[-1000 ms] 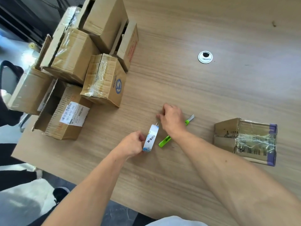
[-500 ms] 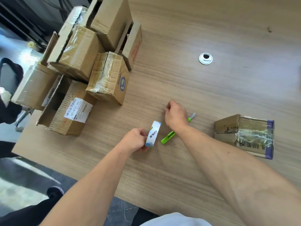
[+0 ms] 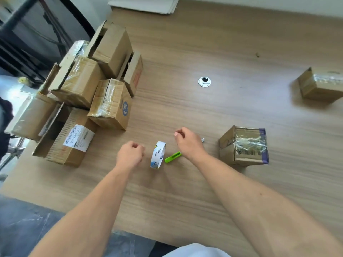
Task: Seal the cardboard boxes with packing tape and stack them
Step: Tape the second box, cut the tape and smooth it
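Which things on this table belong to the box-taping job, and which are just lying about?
Job: tape roll, green knife, purple-edged taped box, far taped box, box pile at left.
Lying about: cable grommet, white sheets at the far edge.

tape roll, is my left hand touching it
Apart. The head view shows a strip of bare table between the left hand and the upright tape roll.
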A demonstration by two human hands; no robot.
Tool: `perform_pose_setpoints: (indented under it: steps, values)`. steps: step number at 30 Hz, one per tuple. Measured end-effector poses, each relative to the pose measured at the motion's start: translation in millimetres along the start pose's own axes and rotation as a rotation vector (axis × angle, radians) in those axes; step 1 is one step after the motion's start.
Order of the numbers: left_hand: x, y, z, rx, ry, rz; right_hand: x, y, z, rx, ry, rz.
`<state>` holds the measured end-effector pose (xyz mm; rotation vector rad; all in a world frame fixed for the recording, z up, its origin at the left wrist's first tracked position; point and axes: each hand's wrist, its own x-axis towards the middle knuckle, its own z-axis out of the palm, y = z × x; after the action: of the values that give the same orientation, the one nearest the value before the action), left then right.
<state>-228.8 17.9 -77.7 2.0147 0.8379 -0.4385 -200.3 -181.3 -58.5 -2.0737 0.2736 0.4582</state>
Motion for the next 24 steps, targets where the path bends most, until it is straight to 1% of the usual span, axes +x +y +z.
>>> perform_pose_setpoints:
  steps: [2,3,5,6,10,13,16,18,19,20,22,24]
  values:
    - [-9.2,17.9,-3.6,-0.109,0.166,0.124,-9.4,-2.5,-14.1,0.027,0.008,-0.02]
    - [-15.7,29.2,-3.9,-0.161,0.218,0.186,-13.2,-4.2,-21.5,0.04,0.014,-0.038]
    - [-32.6,53.7,1.1,-0.246,0.262,0.294,-21.1,-8.4,-39.5,0.063,0.035,-0.084]
    - [-42.5,65.9,7.1,-0.278,0.247,0.338,-25.6,-10.9,-50.2,0.073,0.052,-0.109]
    - [-83.1,105.3,53.4,-0.355,0.09,0.447,-45.6,-14.2,-102.8,0.143,0.148,-0.212]
    - [-105.0,119.3,94.3,-0.352,-0.036,0.442,-57.5,-4.5,-141.3,0.223,0.238,-0.255]
    - [-119.9,121.1,132.9,-0.319,-0.146,0.414,-67.2,23.6,-174.8,0.252,0.41,-0.232]
    - [-127.4,119.9,155.3,-0.274,-0.164,0.407,-72.0,47.4,-190.6,0.188,0.549,-0.169]
    - [-132.6,120.2,164.2,-0.249,-0.173,0.401,-71.6,59.8,-195.0,0.17,0.587,-0.115]
    - [-137.6,121.4,172.6,-0.231,-0.18,0.395,-68.7,72.7,-196.7,0.168,0.58,-0.045]
    - [-146.1,124.0,185.1,-0.213,-0.199,0.392,-65.0,88.9,-192.5,0.197,0.439,0.106]
    - [-149.7,126.0,194.4,-0.202,-0.201,0.412,-63.0,98.0,-182.9,0.259,0.293,0.156]
